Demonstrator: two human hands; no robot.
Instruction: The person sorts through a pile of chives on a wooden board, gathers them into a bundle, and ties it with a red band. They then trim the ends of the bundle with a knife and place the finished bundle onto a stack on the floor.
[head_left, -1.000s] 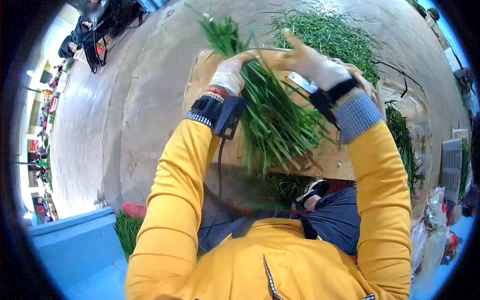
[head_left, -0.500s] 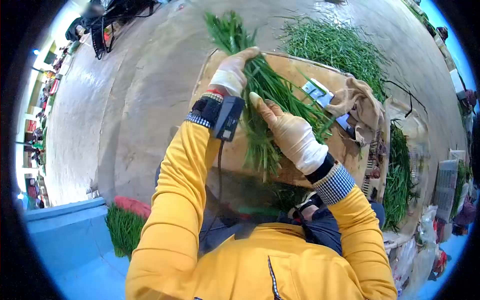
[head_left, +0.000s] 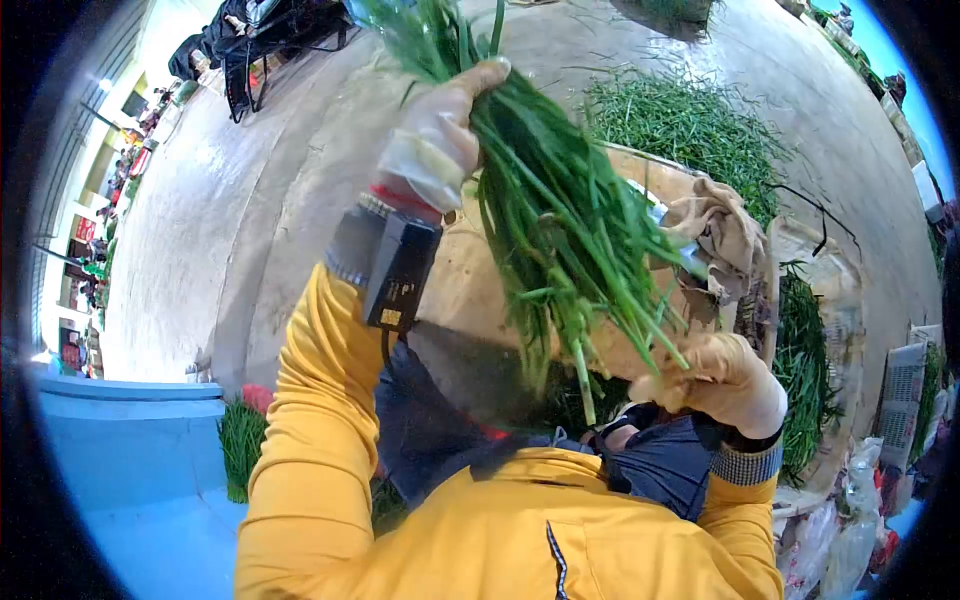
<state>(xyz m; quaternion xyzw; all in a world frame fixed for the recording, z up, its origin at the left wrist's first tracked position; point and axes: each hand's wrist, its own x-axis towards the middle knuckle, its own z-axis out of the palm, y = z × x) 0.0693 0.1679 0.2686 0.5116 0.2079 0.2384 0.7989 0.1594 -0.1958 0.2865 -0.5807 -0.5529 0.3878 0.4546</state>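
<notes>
My left hand (head_left: 440, 130), in a pale glove, is closed around a large bunch of long green stalks (head_left: 560, 190). The bunch hangs over the worn board (head_left: 450, 270), its stalk ends fanned out toward my lap. Gloved too, my right hand (head_left: 700, 375) is at the lower right, beside the stalk ends and near the board's edge. Its fingers are bent and blurred, and whether they hold a stalk is unclear. A black device is strapped on my left wrist.
A brown cloth (head_left: 715, 230) lies at the board's right side. Loose green stalks (head_left: 690, 125) are heaped on the floor beyond. At the right, a crate (head_left: 845, 300) holds more greens. Another green bundle (head_left: 240, 445) stands by the blue ledge (head_left: 130, 400) at the left.
My left hand has lifted the bunch up and left, closer to the camera. My right hand has moved away from the bunch's middle, down and right to the stalk ends.
</notes>
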